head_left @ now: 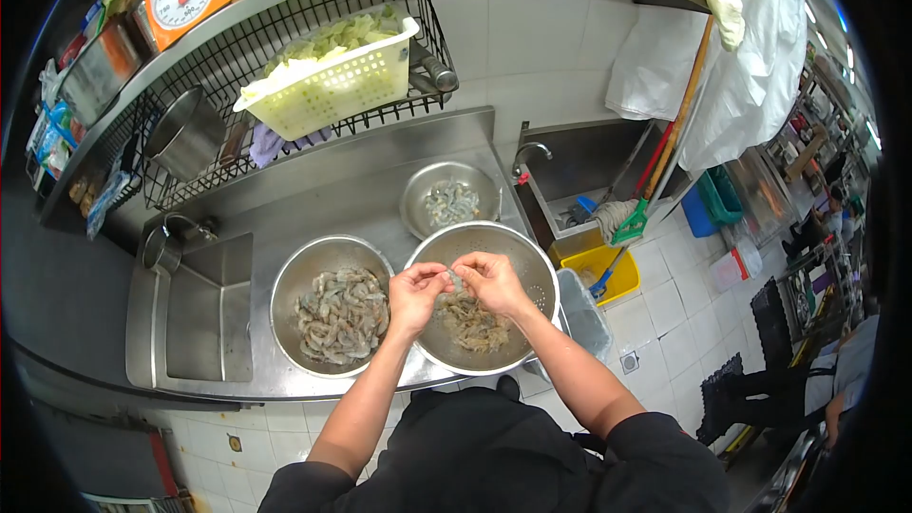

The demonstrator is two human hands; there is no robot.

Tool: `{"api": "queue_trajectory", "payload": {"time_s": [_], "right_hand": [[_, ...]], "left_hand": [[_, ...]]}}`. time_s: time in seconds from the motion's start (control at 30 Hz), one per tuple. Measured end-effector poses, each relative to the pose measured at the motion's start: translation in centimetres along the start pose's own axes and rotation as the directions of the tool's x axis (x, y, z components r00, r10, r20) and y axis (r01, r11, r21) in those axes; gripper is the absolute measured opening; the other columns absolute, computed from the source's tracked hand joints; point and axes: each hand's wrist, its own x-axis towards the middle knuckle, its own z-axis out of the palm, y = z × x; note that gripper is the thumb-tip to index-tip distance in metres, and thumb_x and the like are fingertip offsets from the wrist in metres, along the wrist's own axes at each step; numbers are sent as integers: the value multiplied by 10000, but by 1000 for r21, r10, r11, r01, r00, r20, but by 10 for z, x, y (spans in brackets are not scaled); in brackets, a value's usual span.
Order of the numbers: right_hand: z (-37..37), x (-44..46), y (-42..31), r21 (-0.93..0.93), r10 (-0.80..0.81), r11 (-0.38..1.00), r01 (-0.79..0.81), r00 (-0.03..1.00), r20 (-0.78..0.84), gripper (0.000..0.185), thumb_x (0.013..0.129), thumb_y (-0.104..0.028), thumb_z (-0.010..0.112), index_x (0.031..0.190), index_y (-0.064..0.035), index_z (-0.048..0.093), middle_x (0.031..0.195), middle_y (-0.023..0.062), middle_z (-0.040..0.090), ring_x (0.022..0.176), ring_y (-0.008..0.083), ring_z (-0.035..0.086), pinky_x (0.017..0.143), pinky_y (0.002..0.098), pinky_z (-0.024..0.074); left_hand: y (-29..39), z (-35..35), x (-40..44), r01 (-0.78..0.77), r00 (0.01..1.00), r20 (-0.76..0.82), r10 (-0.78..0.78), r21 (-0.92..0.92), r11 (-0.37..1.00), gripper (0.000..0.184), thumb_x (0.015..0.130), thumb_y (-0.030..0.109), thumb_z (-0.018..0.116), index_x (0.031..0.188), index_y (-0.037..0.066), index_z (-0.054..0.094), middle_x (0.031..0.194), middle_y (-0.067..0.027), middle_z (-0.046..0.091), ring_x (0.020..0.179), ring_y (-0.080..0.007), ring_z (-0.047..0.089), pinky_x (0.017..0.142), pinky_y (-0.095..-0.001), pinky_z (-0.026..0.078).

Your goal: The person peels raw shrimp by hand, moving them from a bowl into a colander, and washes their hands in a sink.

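Both my hands meet over a large perforated steel colander (521,252), their fingertips pinched around a small greyish shrimp (455,278). My left hand (418,296) is closed on one side of it, and my right hand (493,283) is closed on the other. Below them, brownish shrimp shells and heads (478,328) lie in the colander. To the left, a steel bowl (312,258) holds a heap of whole grey shrimp (340,313). Behind the colander, a smaller steel bowl (419,188) contains pale peeled shrimp (451,203). The fingers partly hide the held shrimp.
A steel sink (209,313) is at the left end of the counter (361,199). A basket of leafy greens (332,85) sits on a wire rack above. On the right are a mop sink (594,166), a yellow bucket (622,274) and long handles. Another person (826,380) stands far right.
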Motion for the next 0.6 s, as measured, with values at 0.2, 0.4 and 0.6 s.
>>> {"api": "queue_trajectory", "payload": {"time_s": [0.2,0.4,0.6], "right_hand": [[6,-5,2,86,-63,994,62,998,-1,107,921,-53,609,995,13,650,791,11,642,698,46,563,602,203,459],[-12,-16,5,-253,71,967,-19,978,198,161,876,-92,658,983,26,638,817,50,661,770,86,605,670,252,488],[-23,-20,12,-709,-398,604,364,909,127,249,851,-162,697,1034,-7,630,855,68,638,751,109,580,671,260,479]], "left_hand": [[3,6,-5,-5,997,-75,-2,-91,996,120,864,-38,644,979,-67,633,860,-130,675,744,-168,673,704,-280,572],[6,4,3,-30,984,-179,20,-54,998,141,856,-14,665,987,-55,631,860,-106,674,726,-141,647,685,-254,552],[2,5,3,44,984,-168,-53,-57,997,164,848,13,689,991,-45,633,858,-93,676,692,-119,616,635,-237,518]]}}
